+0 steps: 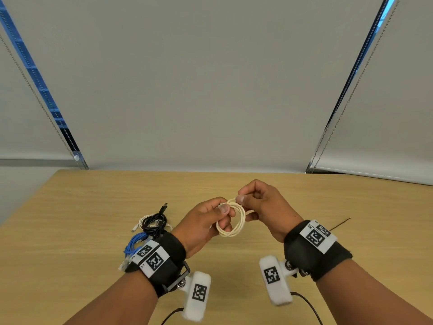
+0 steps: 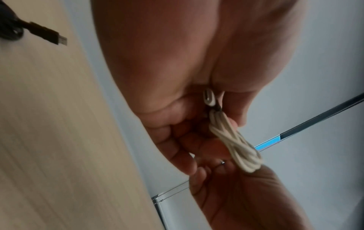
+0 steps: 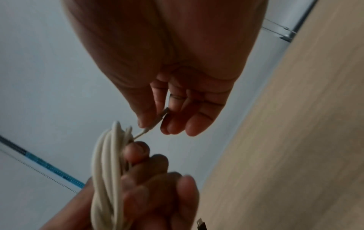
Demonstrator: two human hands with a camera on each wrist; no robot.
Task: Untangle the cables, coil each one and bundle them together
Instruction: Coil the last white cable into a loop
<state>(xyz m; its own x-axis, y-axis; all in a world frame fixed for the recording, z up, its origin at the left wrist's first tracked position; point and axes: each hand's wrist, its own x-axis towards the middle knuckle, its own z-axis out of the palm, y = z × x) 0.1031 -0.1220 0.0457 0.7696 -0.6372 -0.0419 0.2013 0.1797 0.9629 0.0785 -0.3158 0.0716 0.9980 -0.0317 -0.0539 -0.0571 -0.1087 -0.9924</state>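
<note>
While seemingly taut, cream cable (image 1: 230, 221) between hands

A cream cable (image 1: 230, 219), wound into a small round coil of several loops, is held up above the worktop (image 1: 234, 266) between both hands, one plug end drawn out at its top. To the left a black cable (image 1: 155, 220), a white cable (image 1: 140, 222) and a blue cable (image 1: 134, 242) lie heaped close together on the wood, the black one's plug pointing away.
</note>
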